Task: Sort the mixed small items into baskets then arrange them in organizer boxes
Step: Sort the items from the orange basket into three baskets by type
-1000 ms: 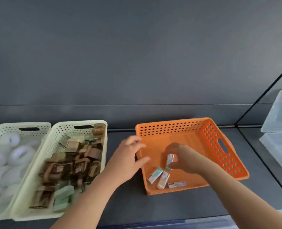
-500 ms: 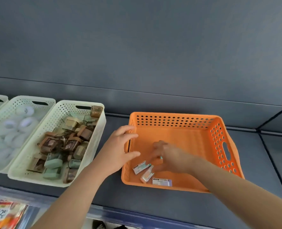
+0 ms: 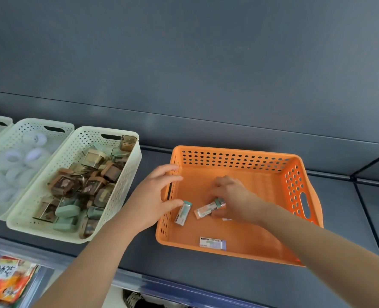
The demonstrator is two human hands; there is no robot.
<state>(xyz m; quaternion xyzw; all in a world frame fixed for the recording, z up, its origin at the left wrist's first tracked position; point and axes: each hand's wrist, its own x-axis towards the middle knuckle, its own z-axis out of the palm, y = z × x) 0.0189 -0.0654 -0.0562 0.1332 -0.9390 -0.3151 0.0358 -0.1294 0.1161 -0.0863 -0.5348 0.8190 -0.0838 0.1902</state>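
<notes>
Bracing the orange basket (image 3: 239, 160), seemingly against sliding, the left hand (image 3: 154, 196) lies spread on its wall; the right hand (image 3: 234, 197) pinches an eraser (image 3: 204, 211) between the hands.

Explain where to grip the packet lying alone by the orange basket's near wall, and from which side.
Pinch the packet across its long edges, from above: it lies flat beside the near wall of the orange basket, which blocks low approaches.
</notes>
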